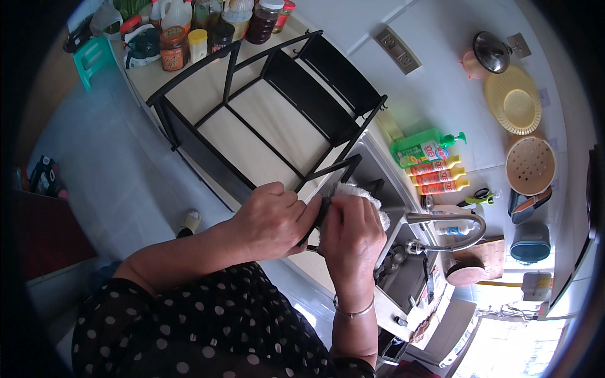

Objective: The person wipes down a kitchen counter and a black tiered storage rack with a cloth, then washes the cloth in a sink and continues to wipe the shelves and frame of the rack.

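Observation:
A black metal rack (250,138) with solid side panels and thin crossbars lies tipped over on the countertop. Its near end reaches over the edge of the sink. My left hand (279,222) grips a black bar at that near end. Pinched in my right hand (354,236) is a fluffy white cloth (357,190), held against the same part of the rack, close to my left fingertips. My fingers hide most of the spot where cloth and bar meet.
Jars and bottles (173,49) crowd the counter's far end. A steel sink (401,279) with a curved faucet (479,231) is on the right. Green dish soap (418,147) and several yellow-capped bottles (437,177) stand behind it. Wall hooks hold a perforated basket (530,165). A green stool (94,59) is at upper left.

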Tool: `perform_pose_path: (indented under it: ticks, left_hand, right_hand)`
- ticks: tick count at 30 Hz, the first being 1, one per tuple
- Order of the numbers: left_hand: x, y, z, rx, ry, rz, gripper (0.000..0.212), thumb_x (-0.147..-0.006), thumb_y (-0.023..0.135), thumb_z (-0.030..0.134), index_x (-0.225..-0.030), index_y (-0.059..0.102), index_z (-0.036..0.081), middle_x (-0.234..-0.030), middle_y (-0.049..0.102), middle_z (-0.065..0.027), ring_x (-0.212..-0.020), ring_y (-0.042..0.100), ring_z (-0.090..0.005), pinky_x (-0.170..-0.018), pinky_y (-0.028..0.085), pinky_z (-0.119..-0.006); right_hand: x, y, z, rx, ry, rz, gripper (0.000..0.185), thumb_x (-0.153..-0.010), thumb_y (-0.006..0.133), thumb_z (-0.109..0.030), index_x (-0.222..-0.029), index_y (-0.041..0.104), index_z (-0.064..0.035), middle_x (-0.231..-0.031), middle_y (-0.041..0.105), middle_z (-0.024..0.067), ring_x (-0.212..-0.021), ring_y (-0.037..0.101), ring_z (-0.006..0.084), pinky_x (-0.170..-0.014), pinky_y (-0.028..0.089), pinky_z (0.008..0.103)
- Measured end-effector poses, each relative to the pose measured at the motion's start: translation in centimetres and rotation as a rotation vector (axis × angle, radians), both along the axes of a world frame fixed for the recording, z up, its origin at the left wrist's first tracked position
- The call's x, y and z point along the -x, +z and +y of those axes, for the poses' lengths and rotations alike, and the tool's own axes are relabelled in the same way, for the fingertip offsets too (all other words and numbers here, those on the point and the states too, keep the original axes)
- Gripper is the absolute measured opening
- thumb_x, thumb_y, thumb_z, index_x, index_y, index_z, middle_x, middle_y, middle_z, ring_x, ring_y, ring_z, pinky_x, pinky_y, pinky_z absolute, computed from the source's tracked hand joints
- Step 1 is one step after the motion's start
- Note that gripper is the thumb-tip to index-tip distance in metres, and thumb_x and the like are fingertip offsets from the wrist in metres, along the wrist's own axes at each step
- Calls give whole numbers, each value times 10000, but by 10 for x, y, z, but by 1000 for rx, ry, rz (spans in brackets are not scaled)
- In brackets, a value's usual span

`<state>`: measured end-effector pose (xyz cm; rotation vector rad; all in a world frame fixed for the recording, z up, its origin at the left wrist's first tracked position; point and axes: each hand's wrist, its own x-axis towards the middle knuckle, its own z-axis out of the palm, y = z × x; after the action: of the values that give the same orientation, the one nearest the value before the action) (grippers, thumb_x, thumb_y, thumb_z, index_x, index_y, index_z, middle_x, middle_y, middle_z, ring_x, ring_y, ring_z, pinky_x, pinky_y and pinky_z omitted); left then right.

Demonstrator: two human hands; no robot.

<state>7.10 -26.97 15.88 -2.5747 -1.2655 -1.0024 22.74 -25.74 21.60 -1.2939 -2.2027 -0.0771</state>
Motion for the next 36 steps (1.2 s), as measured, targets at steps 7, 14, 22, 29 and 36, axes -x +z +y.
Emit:
perform_pose_path:
  ticks: [7,14,22,29,36]
  left_hand:
    - [-2,-4,-2,-13,28,-34,553,-662,766,328,-1082,666,-19,-642,561,16,-611,546,-125,-645,395,-278]
    - [-2,-1,-3,-14,43,-49,494,-657,778,262,-1061,670,-2,-618,573,7,-590,552,-131,-651,401,-284]
    - [-5,1,-5,6,71,-14,576,-628,816,325,-1081,640,17,-640,580,33,-658,587,-126,-720,409,-285]
    - [-3,3,-5,-20,40,-53,519,-641,777,248,-1071,654,-15,-623,594,-19,-582,561,-152,-647,420,-293]
    - [-4,2,-4,-11,62,45,577,-644,800,337,-1090,651,1,-626,568,27,-634,577,-124,-688,405,-283]
  right_hand:
    - [-11,7,4,-101,55,-244,219,-749,652,-67,-964,656,-108,-962,627,29,-855,606,219,-749,457,346]
    - [-35,12,2,4,124,-275,225,-755,658,-43,-973,632,-93,-957,602,55,-828,599,245,-710,501,355]
    - [-64,34,-10,130,233,-349,194,-734,632,25,-909,596,-48,-897,536,110,-767,607,275,-641,527,354]
    - [-86,52,-21,324,212,-4,99,-826,656,13,-910,655,-39,-861,592,119,-740,634,297,-646,517,362]
    - [-54,29,-21,132,67,-149,193,-824,702,-143,-989,643,-62,-955,588,99,-860,614,289,-689,537,379]
